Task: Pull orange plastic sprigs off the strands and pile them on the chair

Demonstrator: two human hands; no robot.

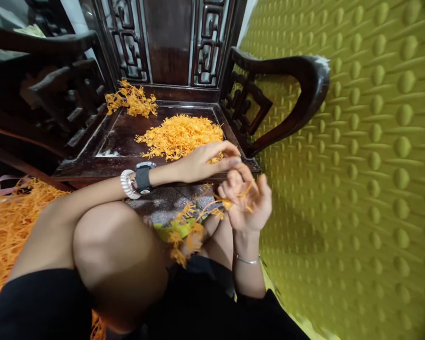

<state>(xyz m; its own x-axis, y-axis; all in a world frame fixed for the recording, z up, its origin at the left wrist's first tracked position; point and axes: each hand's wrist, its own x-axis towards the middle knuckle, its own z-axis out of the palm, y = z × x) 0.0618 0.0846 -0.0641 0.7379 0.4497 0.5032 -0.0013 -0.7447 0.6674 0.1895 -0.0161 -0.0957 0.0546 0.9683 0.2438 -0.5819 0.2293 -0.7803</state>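
Observation:
My left hand [212,160], with a watch and a white coil band on the wrist, reaches across to the right. Its thumb and fingers come together in a pinch at the fingertips of my right hand; anything between them is too small to make out. My right hand [250,198] is turned palm up with curled fingers, and an orange branched strand [216,206] lies across it, trailing down to the left over my lap. Behind the hands, a heap of small orange frilly pieces [184,134] rests on the dark wooden chair seat [123,134].
A smaller orange clump [132,101] sits at the seat's back left. Carved armrests [304,94] flank the seat. A yellow-green studded sheet [368,165] rises close on the right. More orange strands [17,222] are piled low on the left, beside my knee.

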